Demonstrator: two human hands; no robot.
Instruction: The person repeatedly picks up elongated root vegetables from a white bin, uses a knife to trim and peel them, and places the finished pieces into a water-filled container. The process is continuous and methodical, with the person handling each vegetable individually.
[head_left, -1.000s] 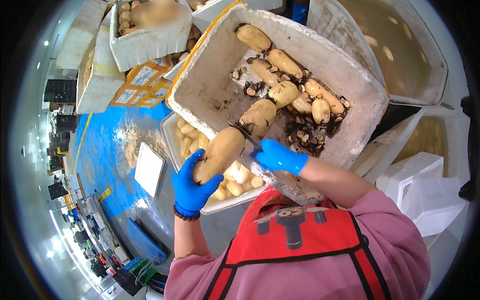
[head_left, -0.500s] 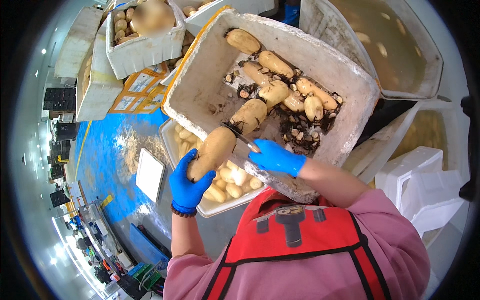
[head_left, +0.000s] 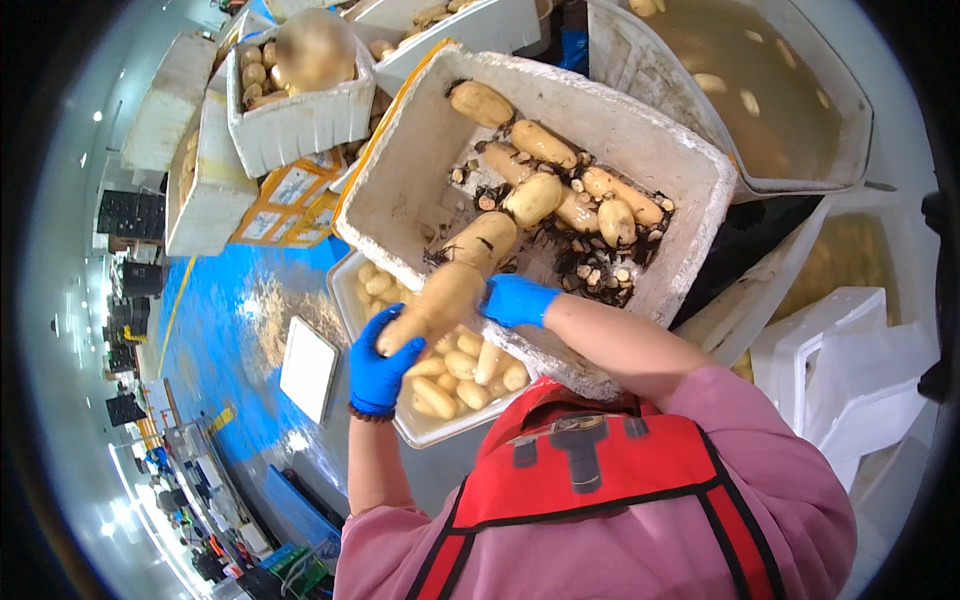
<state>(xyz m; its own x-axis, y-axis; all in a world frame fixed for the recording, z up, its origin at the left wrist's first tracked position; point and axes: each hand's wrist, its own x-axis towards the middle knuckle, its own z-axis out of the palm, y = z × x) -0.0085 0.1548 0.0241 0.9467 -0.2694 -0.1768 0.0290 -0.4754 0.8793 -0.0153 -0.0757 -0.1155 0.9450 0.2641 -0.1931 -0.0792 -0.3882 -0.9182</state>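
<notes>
My left hand [head_left: 376,372], in a blue glove, grips the near end of a plump tan lotus root [head_left: 440,303], held slanting over the near left corner of a worn foam box [head_left: 395,190]. My right hand [head_left: 518,302], also blue-gloved, is closed at the far right side of this root; the knife it held a moment ago is hidden now. Beyond the root's far end lies another lotus root [head_left: 482,240] inside the box. Several more lotus roots [head_left: 545,143] lie there among dark scraps and cut-off ends [head_left: 600,275].
Below the box, a white tub [head_left: 425,438] holds pale lotus pieces [head_left: 460,365] in liquid. A large tub [head_left: 850,165] of murky water stands at far right, with white foam boxes [head_left: 815,340] nearer. Foam crates [head_left: 300,125] are stacked far left; a white lid [head_left: 307,370] lies on the blue floor.
The held lotus root has tilted and shifted slightly lower. My right hand has moved a little left against it, and the knife has gone out of sight. The whole view has shifted slightly.
</notes>
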